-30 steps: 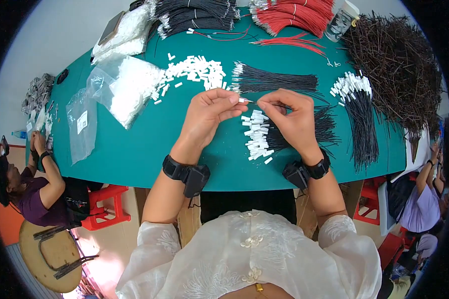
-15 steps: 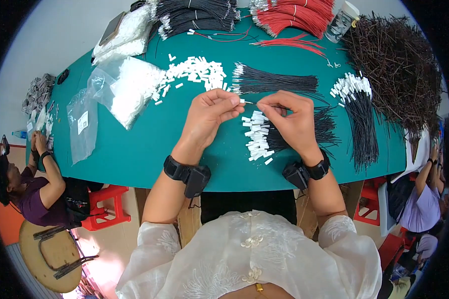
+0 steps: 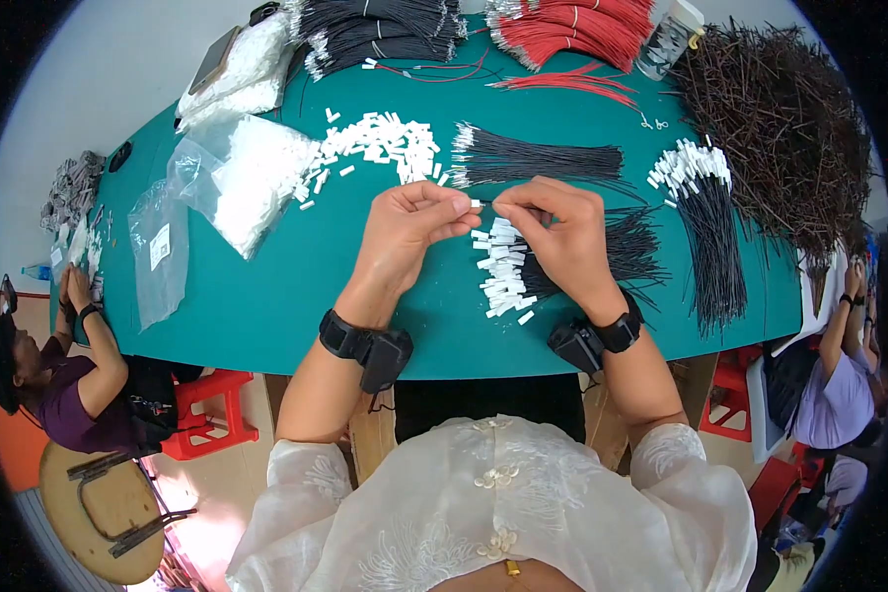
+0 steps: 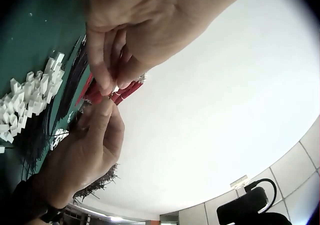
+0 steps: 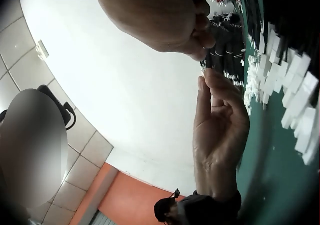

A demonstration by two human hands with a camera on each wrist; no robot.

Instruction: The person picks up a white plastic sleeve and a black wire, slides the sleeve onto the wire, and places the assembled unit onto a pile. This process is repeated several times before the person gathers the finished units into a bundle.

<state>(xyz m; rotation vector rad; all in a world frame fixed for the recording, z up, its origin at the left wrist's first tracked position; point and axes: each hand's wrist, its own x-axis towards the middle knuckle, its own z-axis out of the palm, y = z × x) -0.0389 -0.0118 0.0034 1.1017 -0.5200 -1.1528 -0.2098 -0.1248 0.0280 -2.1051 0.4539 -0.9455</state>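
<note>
A small white connector (image 3: 477,203) is pinched in the curled fingertips of the left hand (image 3: 409,232). A thin wire (image 3: 487,204) is pinched against it by the right hand (image 3: 562,235), just above the green table (image 3: 286,281). Connector-tipped black wires (image 3: 511,271) are piled at 6 o'clock and loose connectors (image 3: 380,138) are heaped at 11 o'clock.

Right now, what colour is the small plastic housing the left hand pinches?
White small plastic housing, clearest in the head view.

left hand (image 3: 406,229) and right hand (image 3: 563,240) pinch close together.
</note>
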